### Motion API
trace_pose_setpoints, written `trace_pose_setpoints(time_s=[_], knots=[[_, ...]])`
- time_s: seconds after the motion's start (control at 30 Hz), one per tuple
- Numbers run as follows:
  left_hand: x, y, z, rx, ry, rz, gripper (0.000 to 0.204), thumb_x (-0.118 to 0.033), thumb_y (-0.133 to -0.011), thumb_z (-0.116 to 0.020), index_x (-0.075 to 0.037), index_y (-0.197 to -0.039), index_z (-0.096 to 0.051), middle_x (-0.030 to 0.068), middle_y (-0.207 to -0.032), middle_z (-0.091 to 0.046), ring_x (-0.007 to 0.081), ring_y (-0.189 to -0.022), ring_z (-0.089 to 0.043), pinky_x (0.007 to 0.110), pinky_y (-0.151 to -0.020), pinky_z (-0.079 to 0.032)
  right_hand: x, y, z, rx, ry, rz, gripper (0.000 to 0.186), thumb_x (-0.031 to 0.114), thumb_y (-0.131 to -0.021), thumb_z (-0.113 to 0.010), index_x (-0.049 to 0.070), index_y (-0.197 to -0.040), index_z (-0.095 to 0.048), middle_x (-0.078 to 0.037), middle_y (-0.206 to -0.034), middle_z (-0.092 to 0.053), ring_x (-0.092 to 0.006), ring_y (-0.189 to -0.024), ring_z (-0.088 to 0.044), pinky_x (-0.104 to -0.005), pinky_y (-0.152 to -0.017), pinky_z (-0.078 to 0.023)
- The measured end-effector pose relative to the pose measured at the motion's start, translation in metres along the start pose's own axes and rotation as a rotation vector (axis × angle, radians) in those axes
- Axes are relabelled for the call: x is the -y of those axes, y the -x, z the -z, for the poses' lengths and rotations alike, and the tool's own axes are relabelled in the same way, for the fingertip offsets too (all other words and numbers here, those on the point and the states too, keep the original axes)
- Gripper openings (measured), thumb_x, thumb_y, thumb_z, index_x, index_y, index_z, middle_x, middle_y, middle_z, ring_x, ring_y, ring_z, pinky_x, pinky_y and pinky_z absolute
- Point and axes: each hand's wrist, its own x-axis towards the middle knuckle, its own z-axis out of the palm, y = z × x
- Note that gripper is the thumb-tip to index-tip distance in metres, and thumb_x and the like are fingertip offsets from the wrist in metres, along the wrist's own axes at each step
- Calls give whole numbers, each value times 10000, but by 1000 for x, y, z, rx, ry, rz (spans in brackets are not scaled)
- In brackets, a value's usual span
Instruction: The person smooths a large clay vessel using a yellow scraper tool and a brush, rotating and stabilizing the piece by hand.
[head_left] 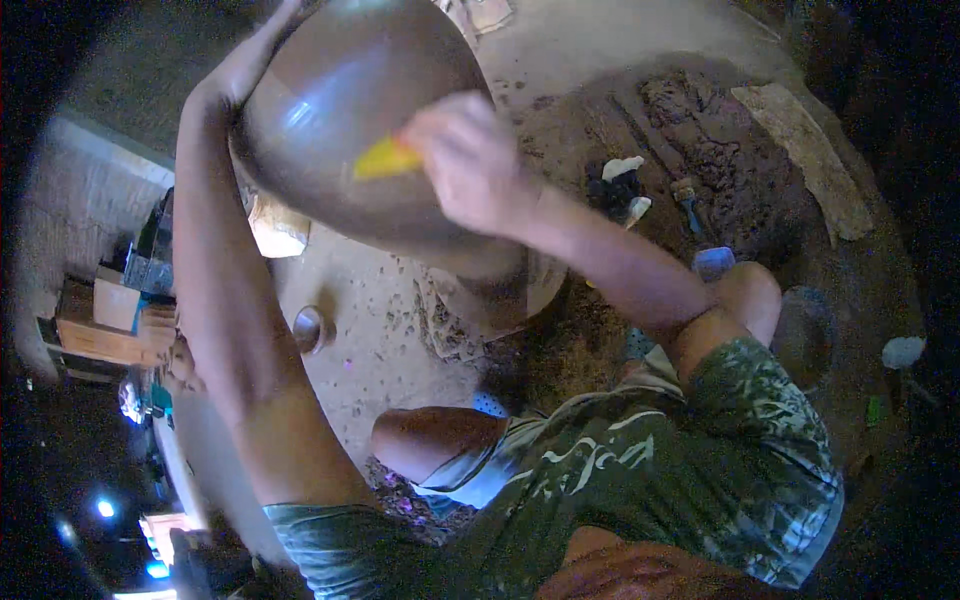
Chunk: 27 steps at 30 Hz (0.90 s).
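A large, rounded brown clay pot (pixel 340 95) fills the upper middle, with light glinting off its smooth wall. My left hand (pixel 248 62) reaches along the pot's left side and lies stretched against it; its fingertips run out at the top edge. Closed around a yellow scraper (pixel 387 160), my right hand (pixel 465 160) is over the pot's near face, blurred by motion. The blade seems to lie against the wall, though contact is hard to make out. Below, the pot narrows toward a round base (pixel 545 280), partly hidden by my right forearm.
A small round bowl (pixel 312 328) sits on the crumb-strewn floor at left. Dark wet clay (pixel 740 170) spreads at right, with a brush (pixel 688 200) and a board (pixel 810 160) there. Boxes (pixel 100 320) stand at far left. My knees frame the work area.
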Motion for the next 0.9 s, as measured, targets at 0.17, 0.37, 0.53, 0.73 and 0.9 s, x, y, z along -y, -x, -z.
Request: trace_pose_setpoints(time_s=[0.17, 0.37, 0.53, 0.73, 0.9], knots=[[5, -4, -2, 27, 14, -10, 755, -639, -990, -354, -40, -1435, -470, 160, -1389, -545, 232, -1216, -577, 351, -1052, -449, 4, 25, 21, 178, -88, 144, 214, 3, -803, -637, 58, -997, -708, -89, -935, -655, -292, -914, -615, -387, -833, -501], [8, -1, 4, 41, 4, -2, 752, -637, -991, -355, -42, -1436, -469, 158, -1389, -546, 232, -1217, -577, 351, -1053, -448, -58, -64, 24, 33, -112, -405, 200, 52, -880, -581, -16, -1057, -642, -184, -962, -641, -315, -938, -625, -394, -812, -494], [3, 0, 6, 43, -17, -6, 749, -635, -992, -356, -44, -1437, -469, 155, -1389, -547, 231, -1217, -576, 350, -1053, -448, -25, -11, 3, -15, 43, -216, 241, 26, -792, -635, 57, -1019, -711, -123, -931, -634, -319, -934, -594, -423, -812, -498], [1, 0, 14, 50, -20, 1, 745, -633, -992, -357, -46, -1439, -468, 153, -1389, -547, 230, -1218, -576, 350, -1054, -447, 9, 67, 21, 266, -96, 124, 240, 38, -817, -631, 47, -1045, -705, -92, -954, -626, -291, -945, -589, -405, -817, -487], [14, -6, 19, 83, 6, 16, 743, -631, -993, -358, -48, -1440, -467, 151, -1389, -548, 230, -1219, -575, 350, -1054, -447, -60, -26, 32, 114, -9, -487, 220, 133, -918, -597, 50, -1091, -705, -119, -1009, -651, -284, -1009, -600, -389, -882, -466]])
